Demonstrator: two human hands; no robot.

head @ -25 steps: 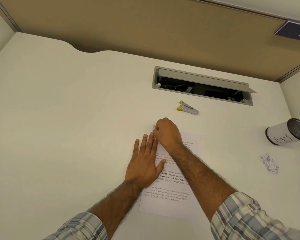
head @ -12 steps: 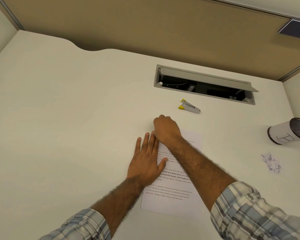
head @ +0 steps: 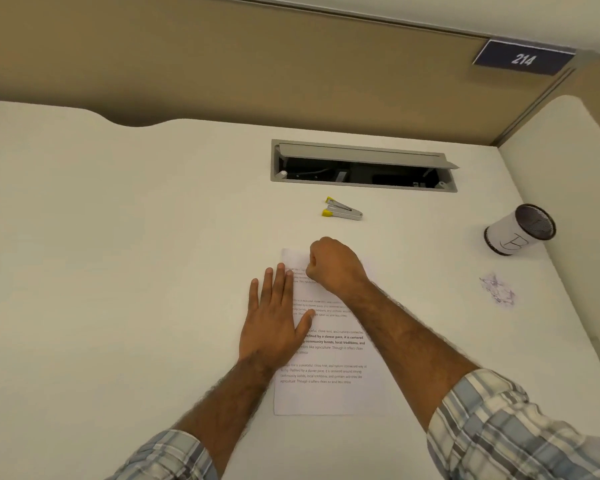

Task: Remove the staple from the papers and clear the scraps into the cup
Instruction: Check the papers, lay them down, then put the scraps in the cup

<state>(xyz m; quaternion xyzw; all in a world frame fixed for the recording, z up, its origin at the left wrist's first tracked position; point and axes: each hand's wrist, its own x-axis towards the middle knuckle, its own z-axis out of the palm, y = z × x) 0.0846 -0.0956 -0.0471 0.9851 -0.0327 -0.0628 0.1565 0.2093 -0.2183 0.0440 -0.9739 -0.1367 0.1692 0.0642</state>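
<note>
A sheet stack of printed papers [head: 326, 355] lies on the white desk [head: 118, 271] in front of me. My left hand [head: 274, 320] rests flat on the papers' left edge, fingers straight. My right hand [head: 333, 268] sits over the upper part of the papers as a fist, thumb pressed against the forefinger; nothing shows between them and no staple is visible. The top left corner of the papers lies bare. A white cup [head: 513, 237] marked "B" lies on its side at the right. A small heap of paper scraps [head: 497, 289] lies in front of it.
A silver staple remover with yellow tips [head: 343, 213] lies just beyond the papers. Behind it an open grey cable hatch [head: 361, 157] is set into the desk. Tan partition walls close the back and right, with a "214" sign [head: 523, 58].
My right hand has drawn back from the papers' top left corner toward the right, uncovering that corner. My left hand stays flat on the left edge.
</note>
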